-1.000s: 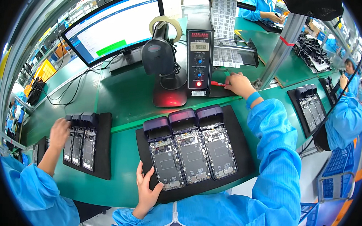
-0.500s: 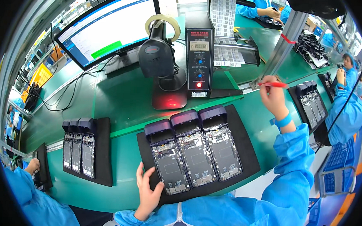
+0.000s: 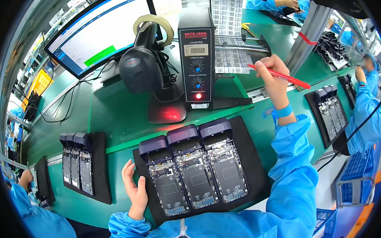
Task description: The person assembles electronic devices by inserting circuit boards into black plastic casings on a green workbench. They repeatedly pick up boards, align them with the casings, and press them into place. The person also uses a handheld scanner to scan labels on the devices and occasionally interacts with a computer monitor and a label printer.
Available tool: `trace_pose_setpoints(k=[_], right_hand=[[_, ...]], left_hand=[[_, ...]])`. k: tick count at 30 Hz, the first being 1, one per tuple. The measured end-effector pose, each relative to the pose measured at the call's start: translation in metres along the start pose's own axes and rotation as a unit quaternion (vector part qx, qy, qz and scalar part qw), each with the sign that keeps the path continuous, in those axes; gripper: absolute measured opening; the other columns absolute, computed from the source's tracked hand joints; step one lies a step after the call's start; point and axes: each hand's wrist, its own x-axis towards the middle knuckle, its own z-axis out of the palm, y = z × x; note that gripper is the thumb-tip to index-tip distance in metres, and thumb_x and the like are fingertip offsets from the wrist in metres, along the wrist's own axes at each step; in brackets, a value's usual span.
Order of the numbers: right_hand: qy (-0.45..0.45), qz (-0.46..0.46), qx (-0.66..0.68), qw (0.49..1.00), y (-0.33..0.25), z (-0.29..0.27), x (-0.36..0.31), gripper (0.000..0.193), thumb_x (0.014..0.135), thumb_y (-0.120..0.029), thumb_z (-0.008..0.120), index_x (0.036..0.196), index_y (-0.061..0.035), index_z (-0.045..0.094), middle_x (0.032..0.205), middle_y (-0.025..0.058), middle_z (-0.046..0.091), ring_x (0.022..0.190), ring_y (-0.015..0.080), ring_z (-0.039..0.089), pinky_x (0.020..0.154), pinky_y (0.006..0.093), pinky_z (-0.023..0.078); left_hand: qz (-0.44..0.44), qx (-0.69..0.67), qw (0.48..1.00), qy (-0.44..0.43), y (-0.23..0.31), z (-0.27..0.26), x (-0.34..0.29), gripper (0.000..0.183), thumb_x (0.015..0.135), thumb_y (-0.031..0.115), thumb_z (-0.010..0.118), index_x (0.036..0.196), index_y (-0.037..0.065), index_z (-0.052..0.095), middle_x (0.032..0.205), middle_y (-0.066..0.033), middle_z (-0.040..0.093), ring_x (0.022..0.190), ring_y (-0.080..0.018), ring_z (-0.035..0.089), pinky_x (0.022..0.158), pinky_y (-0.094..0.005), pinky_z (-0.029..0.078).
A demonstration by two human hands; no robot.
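My right hand (image 3: 272, 76) is raised at the label dispenser (image 3: 197, 68), closed around a slim red pen-like tool (image 3: 292, 78). The tool's tip points left, at the edge of a printed label strip (image 3: 231, 61); whether it touches cannot be told. My left hand (image 3: 134, 191) is open, thumb and fingers apart, at the left edge of a black mat (image 3: 256, 181). On that mat lie three opened phone-like devices side by side, the left one (image 3: 169, 188) nearest that hand. Their circuit boards show, and a dark purple hood (image 3: 155, 146) stands at each far end.
A barcode scanner (image 3: 141, 70) on a stand, with a tape roll behind, and a monitor (image 3: 105, 30) stand at the back. More devices lie on mats left (image 3: 101, 174) and right (image 3: 327, 112). A metal post (image 3: 306, 39) rises behind my right hand. Co-workers sit both sides.
My right hand has moved left and away from me, bringing the red tool to the label strip. My left hand has drawn slightly off the left device. The whole view has shifted a little.
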Motion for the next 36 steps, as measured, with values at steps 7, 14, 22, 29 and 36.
trace_pose_setpoints(k=[7, 14, 22, 29, 36], right_hand=[[0.042, -0.068, 0.052, 0.995, 0.008, 0.011, -0.004, 0.023, 0.077, 0.002, 0.052, 0.061, -0.0039, 0.037, 0.060, 0.0038, 0.051, 0.076, 0.0188, 0.062, 0.073, 0.0313, 0.044], [0.028, -0.081, -0.002, 0.996, 0.006, 0.006, -0.005, 0.021, 0.079, 0.000, 0.049, 0.061, -0.0046, 0.038, 0.056, 0.0007, 0.046, 0.075, 0.0218, 0.064, 0.090, 0.0428, 0.037], [0.025, -0.100, -0.028, 0.994, 0.006, 0.011, -0.004, 0.022, 0.079, -0.001, 0.050, 0.062, -0.0040, 0.037, 0.061, 0.0054, 0.054, 0.074, 0.0186, 0.062, 0.087, 0.0396, 0.039], [0.030, -0.077, 0.047, 0.995, 0.010, 0.015, -0.004, 0.023, 0.079, 0.003, 0.050, 0.062, -0.0025, 0.035, 0.055, 0.0028, 0.044, 0.074, 0.0196, 0.061, 0.061, 0.0271, 0.045], [0.021, -0.080, 0.052, 0.995, 0.012, 0.015, -0.003, 0.023, 0.079, 0.003, 0.050, 0.062, -0.0021, 0.035, 0.053, 0.0017, 0.040, 0.075, 0.0208, 0.062, 0.060, 0.0259, 0.044]], left_hand=[[-0.021, -0.013, 1.000, 0.002, 0.001, 0.002, 0.003, 0.040, 0.073, 0.001, 0.045, 0.113, 0.000, 0.044, 0.126, -0.0148, 0.036, 0.115, -0.0230, 0.037, 0.095, -0.0317, 0.027], [-0.022, -0.002, 1.000, -0.009, -0.002, 0.003, 0.006, 0.038, 0.076, 0.005, 0.044, 0.114, -0.001, 0.043, 0.127, -0.0143, 0.037, 0.115, -0.0218, 0.038, 0.097, -0.0318, 0.027], [-0.023, -0.004, 1.000, -0.013, -0.006, 0.000, 0.006, 0.040, 0.081, 0.016, 0.049, 0.117, 0.000, 0.042, 0.128, -0.0140, 0.037, 0.115, -0.0203, 0.038, 0.097, -0.0312, 0.027], [-0.029, -0.018, 0.999, -0.004, -0.003, 0.003, 0.008, 0.039, 0.075, 0.006, 0.046, 0.113, -0.001, 0.044, 0.125, -0.0149, 0.039, 0.113, -0.0221, 0.039, 0.095, -0.0313, 0.028], [-0.035, -0.022, 0.999, 0.001, -0.002, 0.004, 0.007, 0.039, 0.073, 0.002, 0.044, 0.112, -0.002, 0.045, 0.124, -0.0153, 0.039, 0.113, -0.0229, 0.039, 0.095, -0.0315, 0.028]])
